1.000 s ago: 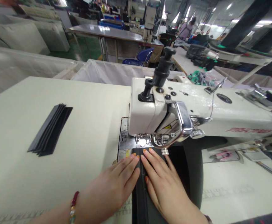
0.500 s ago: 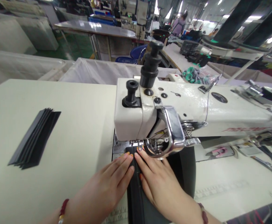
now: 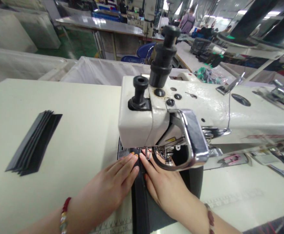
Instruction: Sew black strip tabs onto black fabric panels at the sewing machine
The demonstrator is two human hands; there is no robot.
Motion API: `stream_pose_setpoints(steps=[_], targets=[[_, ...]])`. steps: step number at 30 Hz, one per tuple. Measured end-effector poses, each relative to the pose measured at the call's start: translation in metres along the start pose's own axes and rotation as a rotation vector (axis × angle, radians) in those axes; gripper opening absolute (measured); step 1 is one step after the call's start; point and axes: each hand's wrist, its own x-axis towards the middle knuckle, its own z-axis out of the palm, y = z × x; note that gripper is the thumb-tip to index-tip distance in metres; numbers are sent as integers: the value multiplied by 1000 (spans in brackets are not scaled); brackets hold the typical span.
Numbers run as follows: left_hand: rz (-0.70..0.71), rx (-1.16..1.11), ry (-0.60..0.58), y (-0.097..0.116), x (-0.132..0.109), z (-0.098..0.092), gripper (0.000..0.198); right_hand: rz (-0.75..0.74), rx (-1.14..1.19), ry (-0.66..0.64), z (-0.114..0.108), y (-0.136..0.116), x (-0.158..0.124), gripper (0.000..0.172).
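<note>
A long black piece of material (image 3: pixel 140 198) with a raised seam runs under the head of the white sewing machine (image 3: pixel 142 130). My left hand (image 3: pixel 110 182) lies flat along its left side, fingers stretched forward and fingertips just short of the needle area. My right hand (image 3: pixel 163 185) presses on the other side of the seam, fingers extended, some tips partly hidden behind the machine's metal guard (image 3: pixel 196 139). Neither hand is closed round anything. The needle and presser foot are mostly hidden by the machine head.
On the pale tabletop to the left lies a fanned stack of black strips (image 3: pixel 34 143). Pink thread snips (image 3: pixel 231 159) and scissors (image 3: pixel 281 174) rest at the right. Behind the table are white-lined bins (image 3: pixel 95 70), a blue chair (image 3: pixel 142 53) and a person (image 3: pixel 187 22) farther off.
The black material has slid forward under the machine head, with both hands staying flat on it. The view has shifted slightly, so the machine appears larger and closer.
</note>
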Motion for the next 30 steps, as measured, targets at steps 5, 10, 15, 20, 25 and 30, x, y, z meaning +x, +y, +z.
stream_pose_setpoints(steps=[5,10,15,20,25,30], targets=[[-11,3,-12,0,-1,1,41,-7,6,5,0,0,1,50],[-1,13,9,-2,1,-2,39,1,-4,-6,2,1,1,51],[0,15,26,-3,3,-1,37,-8,-20,2,3,2,1,51],[-10,-11,22,-3,6,-2,31,-14,-48,33,4,1,3,52],[27,-13,5,-8,11,-6,29,-6,-45,65,6,2,4,53],[50,-44,-64,-11,5,-1,30,-4,-41,72,5,3,5,51]])
